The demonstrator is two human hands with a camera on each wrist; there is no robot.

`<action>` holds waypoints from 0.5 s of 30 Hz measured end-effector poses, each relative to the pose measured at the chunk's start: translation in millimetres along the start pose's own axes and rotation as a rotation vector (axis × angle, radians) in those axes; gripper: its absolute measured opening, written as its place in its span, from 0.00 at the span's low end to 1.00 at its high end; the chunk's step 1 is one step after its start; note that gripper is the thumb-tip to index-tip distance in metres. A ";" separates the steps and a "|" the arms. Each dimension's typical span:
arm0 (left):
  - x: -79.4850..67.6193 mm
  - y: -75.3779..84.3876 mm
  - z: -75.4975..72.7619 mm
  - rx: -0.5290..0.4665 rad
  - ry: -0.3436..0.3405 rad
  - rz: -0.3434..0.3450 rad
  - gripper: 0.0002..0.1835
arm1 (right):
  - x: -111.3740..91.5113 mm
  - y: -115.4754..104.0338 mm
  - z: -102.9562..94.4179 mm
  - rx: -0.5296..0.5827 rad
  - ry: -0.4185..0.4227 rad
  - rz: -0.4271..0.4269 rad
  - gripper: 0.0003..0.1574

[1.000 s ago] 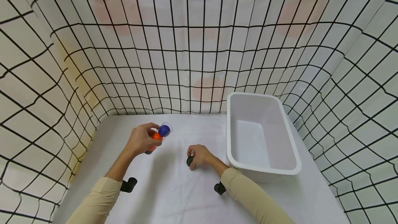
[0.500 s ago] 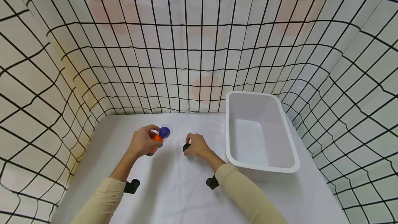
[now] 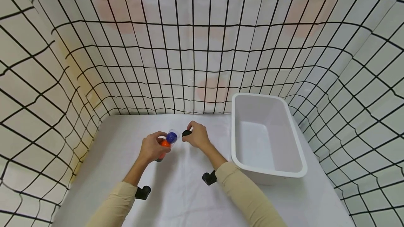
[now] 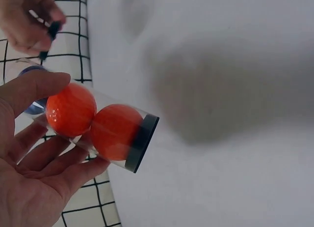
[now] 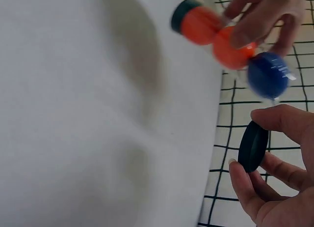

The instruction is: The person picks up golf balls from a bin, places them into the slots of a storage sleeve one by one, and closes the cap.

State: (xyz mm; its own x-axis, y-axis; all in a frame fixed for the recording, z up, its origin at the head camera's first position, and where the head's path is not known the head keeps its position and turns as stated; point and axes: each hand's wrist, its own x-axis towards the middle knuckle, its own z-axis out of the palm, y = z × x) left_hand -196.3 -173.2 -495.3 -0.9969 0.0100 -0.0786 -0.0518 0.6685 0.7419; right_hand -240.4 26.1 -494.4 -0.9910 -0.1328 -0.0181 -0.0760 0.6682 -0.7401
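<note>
Above the white-covered table (image 3: 186, 195), with black netting (image 3: 207, 50) along the pale walls, your left hand (image 3: 152, 147) grips a tilted clear tube (image 4: 95, 120) of balls (image 4: 71, 109); your right hand (image 3: 199, 136) pinches a dark cap (image 5: 253, 146) near its blue-ball end. A white bin (image 3: 234, 132) stands rightward.

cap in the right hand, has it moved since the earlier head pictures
Yes: against the bin, the cap has moved toward the back net and slightly left.
</note>
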 end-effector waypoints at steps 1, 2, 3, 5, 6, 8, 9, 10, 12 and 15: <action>0.2 -0.8 2.3 -0.001 0.002 -0.001 0.28 | 0.5 -2.6 -1.8 0.014 0.012 0.004 0.22; 0.5 -1.2 4.5 -0.003 0.002 -0.005 0.28 | 0.9 -5.0 -3.6 0.028 0.024 0.006 0.23; 0.8 -1.4 6.7 -0.002 0.000 -0.006 0.28 | 1.3 -6.8 -5.2 0.044 0.035 0.009 0.24; 1.7 -1.8 10.8 0.002 0.000 -0.006 0.28 | 1.4 -9.4 -7.8 0.067 0.056 0.010 0.25; 2.3 -1.5 12.7 0.004 0.003 -0.005 0.28 | 1.6 -10.2 -8.7 0.076 0.068 0.010 0.26; 3.4 -0.6 16.4 0.003 0.011 -0.005 0.27 | 1.9 -11.1 -9.9 0.085 0.087 0.005 0.25; 4.0 -0.3 18.5 -0.001 0.016 -0.002 0.27 | 1.8 -11.3 -10.3 0.091 0.093 0.003 0.24; 4.6 0.1 20.6 -0.005 0.023 -0.002 0.27 | 1.8 -11.5 -10.4 0.097 0.098 0.003 0.24; 5.3 0.6 25.2 -0.013 0.031 -0.003 0.27 | 1.8 -11.7 -10.4 0.113 0.106 0.005 0.23; 6.3 -0.1 32.3 -0.017 0.048 0.001 0.27 | 1.2 -12.3 -10.1 0.141 0.103 0.011 0.23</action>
State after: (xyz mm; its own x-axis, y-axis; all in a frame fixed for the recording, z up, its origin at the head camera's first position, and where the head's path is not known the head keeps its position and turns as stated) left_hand -200.6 -149.2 -517.3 -0.9986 -0.0258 -0.0459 -0.0515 0.6560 0.7530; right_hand -241.8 25.1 -478.5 -0.9983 -0.0452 0.0372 -0.0561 0.5591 -0.8272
